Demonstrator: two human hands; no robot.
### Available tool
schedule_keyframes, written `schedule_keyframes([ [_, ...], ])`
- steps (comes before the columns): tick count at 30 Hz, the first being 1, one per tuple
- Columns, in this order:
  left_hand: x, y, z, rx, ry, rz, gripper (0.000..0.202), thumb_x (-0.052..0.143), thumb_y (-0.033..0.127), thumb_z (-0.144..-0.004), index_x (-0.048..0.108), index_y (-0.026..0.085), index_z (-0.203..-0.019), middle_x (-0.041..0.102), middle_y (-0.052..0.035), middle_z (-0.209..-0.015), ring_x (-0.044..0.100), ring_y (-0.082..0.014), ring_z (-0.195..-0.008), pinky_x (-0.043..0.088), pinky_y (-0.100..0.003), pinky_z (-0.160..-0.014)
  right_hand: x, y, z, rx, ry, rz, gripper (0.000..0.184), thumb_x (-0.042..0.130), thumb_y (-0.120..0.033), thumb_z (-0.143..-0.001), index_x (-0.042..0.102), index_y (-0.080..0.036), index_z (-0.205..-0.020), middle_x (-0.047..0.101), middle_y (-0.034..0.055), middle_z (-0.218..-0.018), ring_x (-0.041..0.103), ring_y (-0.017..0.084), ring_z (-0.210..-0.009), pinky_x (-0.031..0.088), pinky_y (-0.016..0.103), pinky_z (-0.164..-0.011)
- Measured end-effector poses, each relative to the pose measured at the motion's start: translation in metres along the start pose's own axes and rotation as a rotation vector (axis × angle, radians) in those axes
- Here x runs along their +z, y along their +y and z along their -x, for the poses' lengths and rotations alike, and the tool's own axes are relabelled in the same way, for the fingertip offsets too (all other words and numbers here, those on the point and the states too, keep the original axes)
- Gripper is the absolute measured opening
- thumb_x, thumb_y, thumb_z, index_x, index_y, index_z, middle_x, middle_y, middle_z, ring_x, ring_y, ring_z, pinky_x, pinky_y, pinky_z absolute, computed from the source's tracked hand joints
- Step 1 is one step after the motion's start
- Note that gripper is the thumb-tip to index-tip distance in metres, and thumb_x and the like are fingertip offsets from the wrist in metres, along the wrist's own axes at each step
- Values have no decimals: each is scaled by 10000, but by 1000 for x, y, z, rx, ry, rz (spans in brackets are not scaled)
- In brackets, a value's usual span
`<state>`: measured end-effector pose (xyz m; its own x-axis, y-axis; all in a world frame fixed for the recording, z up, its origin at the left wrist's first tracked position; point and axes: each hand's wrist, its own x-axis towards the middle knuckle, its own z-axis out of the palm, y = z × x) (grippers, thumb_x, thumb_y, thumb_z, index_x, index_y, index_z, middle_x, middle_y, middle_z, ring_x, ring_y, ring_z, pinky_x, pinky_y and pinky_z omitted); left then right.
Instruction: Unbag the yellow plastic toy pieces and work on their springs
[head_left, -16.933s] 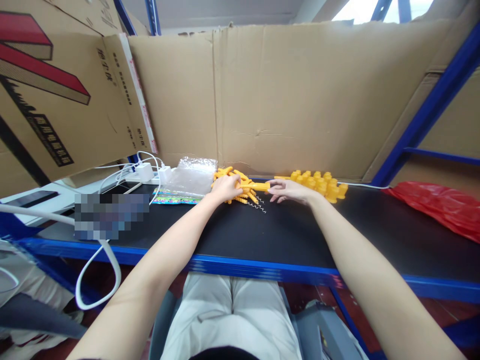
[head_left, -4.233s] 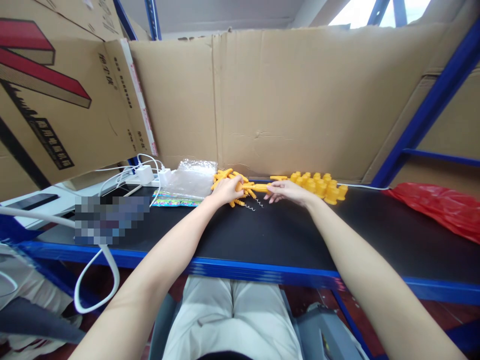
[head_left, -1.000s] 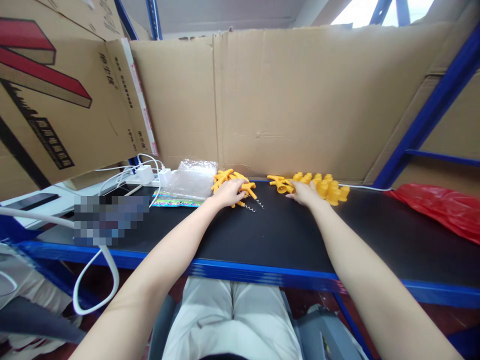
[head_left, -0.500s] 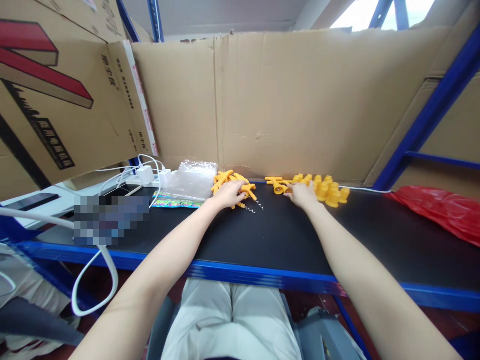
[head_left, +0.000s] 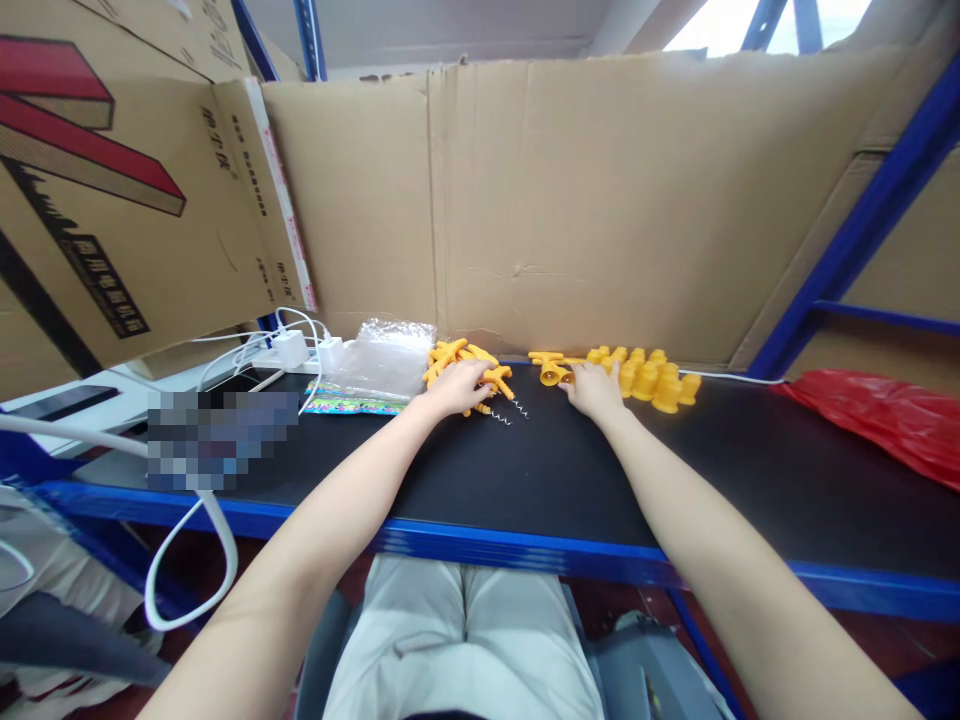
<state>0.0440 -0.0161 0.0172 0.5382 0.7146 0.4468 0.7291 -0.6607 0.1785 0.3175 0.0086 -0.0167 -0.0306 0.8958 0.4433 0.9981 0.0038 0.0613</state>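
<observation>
My left hand (head_left: pixel 454 390) lies over a pile of yellow corkscrews (head_left: pixel 496 378), fingers stretched out and apart across them. Two bare metal spirals (head_left: pixel 519 408) poke out of the pile toward me. My right hand (head_left: pixel 596 392) has its fingers curled around a yellow bell-shaped corkscrew base, mostly hidden by the hand. Just left of that hand lies another yellow base (head_left: pixel 552 374), its round opening facing me. Behind it is a yellow T-shaped handle (head_left: pixel 546 357). Beyond my right hand, several yellow bases (head_left: pixel 649 378) stand grouped in rows.
Clear plastic bags (head_left: pixel 386 362) lie on a colourful packet (head_left: pixel 352 400) left of the pile. White chargers and cables (head_left: pixel 291 349) sit further left. A red plastic bag (head_left: pixel 877 415) is at the right. Cardboard (head_left: pixel 585 220) walls the back; a blue rail (head_left: pixel 517 550) edges the black tabletop (head_left: pixel 517 480).
My right hand has shifted left, away from the grouped bases, and the bases by its fingertips have moved slightly left too. My left hand has stayed on the pile.
</observation>
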Motion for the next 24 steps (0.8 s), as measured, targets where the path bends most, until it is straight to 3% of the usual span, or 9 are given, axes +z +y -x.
schedule_keyframes([
  [8,-5,-1,-1,63,-21,-67,187,530,252,-828,675,162,-904,653,-84,-972,595,-215,-931,457,-350,-841,-12,8,-3,24,-5,-119,441,515,-334,-875,549,-119,-1258,549,181,-1296,439,328,-1255,132,598,-1089],
  [14,-20,13,-1,70,-113,-98,155,547,217,-772,693,177,-804,664,-55,-865,594,-198,-828,448,-329,-785,-25,37,-3,223,120,-109,435,368,-149,-870,572,-132,-1254,563,151,-1297,466,305,-1230,151,661,-1059],
  [17,-23,18,0,34,-229,-82,192,547,187,-727,697,184,-848,673,-45,-831,600,-188,-761,440,-306,-721,-28,44,-1,265,42,-63,461,427,-92,-783,616,-156,-1198,593,139,-1249,468,317,-1223,153,687,-1035],
  [20,-23,21,2,27,-327,-84,243,561,177,-690,700,193,-888,676,-50,-876,609,-203,-806,439,-302,-723,-29,42,0,312,-106,-15,442,449,-70,-749,653,-129,-1137,600,178,-1221,471,344,-1220,136,690,-1029],
  [24,-20,22,2,9,-381,-123,183,578,130,-653,700,179,-781,673,-64,-868,608,-222,-851,442,-312,-759,-35,36,1,330,-179,31,470,423,-46,-753,643,-101,-1164,587,215,-1231,460,361,-1241,127,677,-1036],
])
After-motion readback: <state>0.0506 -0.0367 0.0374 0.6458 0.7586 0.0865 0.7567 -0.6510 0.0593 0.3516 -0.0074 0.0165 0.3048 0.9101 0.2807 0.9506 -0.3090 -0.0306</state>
